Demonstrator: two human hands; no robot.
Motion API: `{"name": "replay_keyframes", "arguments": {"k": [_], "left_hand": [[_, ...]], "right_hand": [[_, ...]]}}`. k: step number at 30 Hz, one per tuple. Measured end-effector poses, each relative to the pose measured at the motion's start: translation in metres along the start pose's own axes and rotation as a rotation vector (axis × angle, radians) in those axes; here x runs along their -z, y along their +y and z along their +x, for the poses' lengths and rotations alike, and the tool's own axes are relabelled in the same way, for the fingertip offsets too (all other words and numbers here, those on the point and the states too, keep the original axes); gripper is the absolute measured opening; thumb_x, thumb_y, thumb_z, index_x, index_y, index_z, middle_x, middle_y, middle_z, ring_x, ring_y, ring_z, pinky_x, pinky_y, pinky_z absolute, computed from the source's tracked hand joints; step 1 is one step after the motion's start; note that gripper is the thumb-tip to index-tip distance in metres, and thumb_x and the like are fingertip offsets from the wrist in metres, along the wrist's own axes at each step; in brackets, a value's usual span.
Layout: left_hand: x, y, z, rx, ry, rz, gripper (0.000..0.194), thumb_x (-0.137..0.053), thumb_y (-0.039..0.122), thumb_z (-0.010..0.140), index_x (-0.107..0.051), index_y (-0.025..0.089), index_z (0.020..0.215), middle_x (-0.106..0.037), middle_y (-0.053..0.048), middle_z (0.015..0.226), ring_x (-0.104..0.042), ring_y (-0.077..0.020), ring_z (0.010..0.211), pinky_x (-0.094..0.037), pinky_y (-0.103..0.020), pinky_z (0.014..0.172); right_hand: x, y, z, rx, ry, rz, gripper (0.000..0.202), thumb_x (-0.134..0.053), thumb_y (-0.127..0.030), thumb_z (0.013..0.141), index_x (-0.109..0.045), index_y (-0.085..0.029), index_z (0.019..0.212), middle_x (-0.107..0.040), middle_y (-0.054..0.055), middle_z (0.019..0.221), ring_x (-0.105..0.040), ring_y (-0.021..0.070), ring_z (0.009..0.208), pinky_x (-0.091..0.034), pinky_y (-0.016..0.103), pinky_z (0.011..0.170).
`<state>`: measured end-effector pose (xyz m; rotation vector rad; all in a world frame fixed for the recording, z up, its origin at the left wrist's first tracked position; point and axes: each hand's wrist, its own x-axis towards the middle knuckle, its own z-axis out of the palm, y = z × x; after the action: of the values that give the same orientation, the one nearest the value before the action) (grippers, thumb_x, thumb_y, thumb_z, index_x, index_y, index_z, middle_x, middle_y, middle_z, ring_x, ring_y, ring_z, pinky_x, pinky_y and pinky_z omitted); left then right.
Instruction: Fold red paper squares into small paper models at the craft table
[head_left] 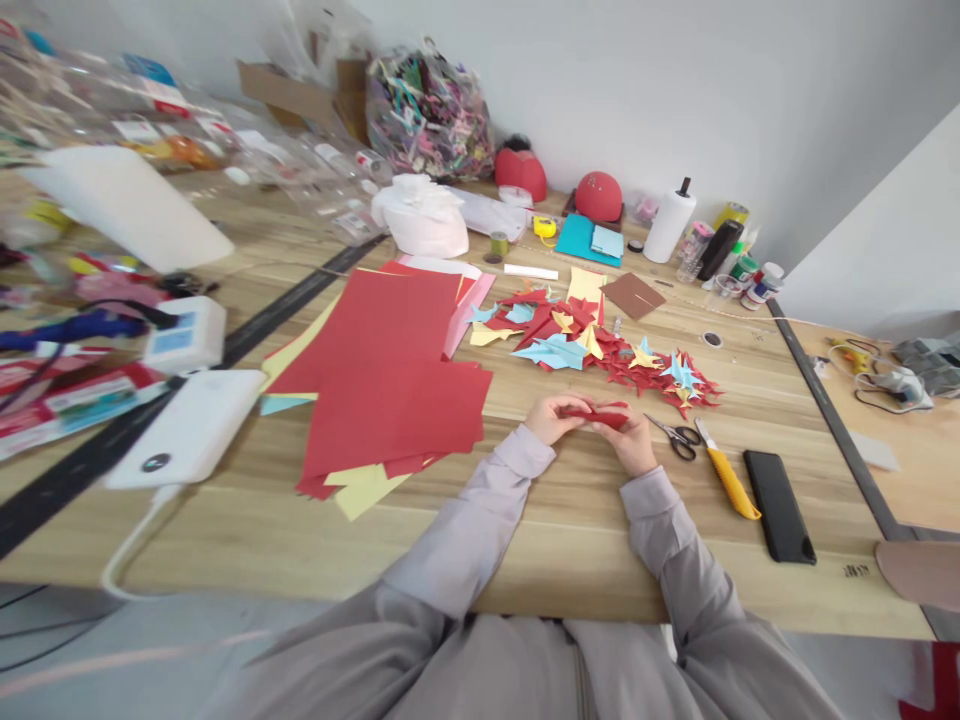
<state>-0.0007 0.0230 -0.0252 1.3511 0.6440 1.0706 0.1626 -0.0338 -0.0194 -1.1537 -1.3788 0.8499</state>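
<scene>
- Between left hand (553,418) and right hand (631,438), pinched by both: red paper (609,415), folded small and narrow.
- Twelve to two o'clock from it: folded shapes (552,352), red, blue, yellow.
- Three o'clock: scissors (682,441).
- Nine o'clock: red sheets (397,400).

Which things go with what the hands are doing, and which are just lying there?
Seems to belong:
- folded red paper, between the left hand and right hand
- flat paper sheets
- pile of folded paper shapes
- maybe the scissors and yellow cutter

Seems just lying about:
- black phone
- yellow tape measure
- white box with a cable
</scene>
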Motion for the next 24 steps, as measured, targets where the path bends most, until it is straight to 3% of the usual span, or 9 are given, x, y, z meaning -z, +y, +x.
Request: {"name": "replay_keyframes", "arguments": {"k": [7,13,20,24], "left_hand": [[-0.001,-0.003,0.0,0.085,-0.047,-0.031,0.024,-0.076,0.021,0.058,-0.07,0.014,0.08,-0.071,-0.01,0.098,-0.065,-0.0212,0.091,-0.049,-0.037,0.087],[-0.002,-0.007,0.0,0.117,-0.004,0.039,0.02,-0.078,0.023,0.056,-0.07,0.014,0.072,-0.072,-0.009,0.091,-0.065,-0.021,0.089,-0.048,-0.035,0.087],[-0.006,-0.006,-0.002,0.19,0.01,0.012,0.031,-0.078,0.034,0.059,-0.07,0.013,0.08,-0.069,-0.003,0.064,-0.061,-0.0134,0.056,-0.051,-0.028,0.061],[-0.009,0.0,-0.004,0.249,0.011,-0.046,0.038,-0.081,0.036,0.054,-0.068,0.012,0.081,-0.068,-0.002,0.061,-0.06,-0.0122,0.052,-0.05,-0.026,0.056]], "right_hand": [[-0.002,-0.004,0.0,-0.1,0.058,0.004,0.016,-0.075,-0.034,0.067,-0.074,-0.021,0.078,-0.073,0.004,0.08,-0.067,0.0208,0.078,-0.052,0.035,0.078],[-0.003,-0.01,0.001,-0.083,0.048,-0.004,0.017,-0.077,-0.033,0.065,-0.073,-0.021,0.076,-0.073,0.004,0.078,-0.066,0.0196,0.076,-0.052,0.033,0.075],[-0.004,-0.012,0.001,-0.137,0.062,-0.006,0.02,-0.077,-0.035,0.064,-0.071,-0.019,0.074,-0.071,0.004,0.073,-0.064,0.0177,0.069,-0.051,0.031,0.069],[-0.002,-0.011,0.0,-0.195,0.073,0.084,0.022,-0.075,-0.038,0.066,-0.067,-0.018,0.063,-0.066,0.001,0.061,-0.059,0.0143,0.057,-0.049,0.027,0.06]]}}
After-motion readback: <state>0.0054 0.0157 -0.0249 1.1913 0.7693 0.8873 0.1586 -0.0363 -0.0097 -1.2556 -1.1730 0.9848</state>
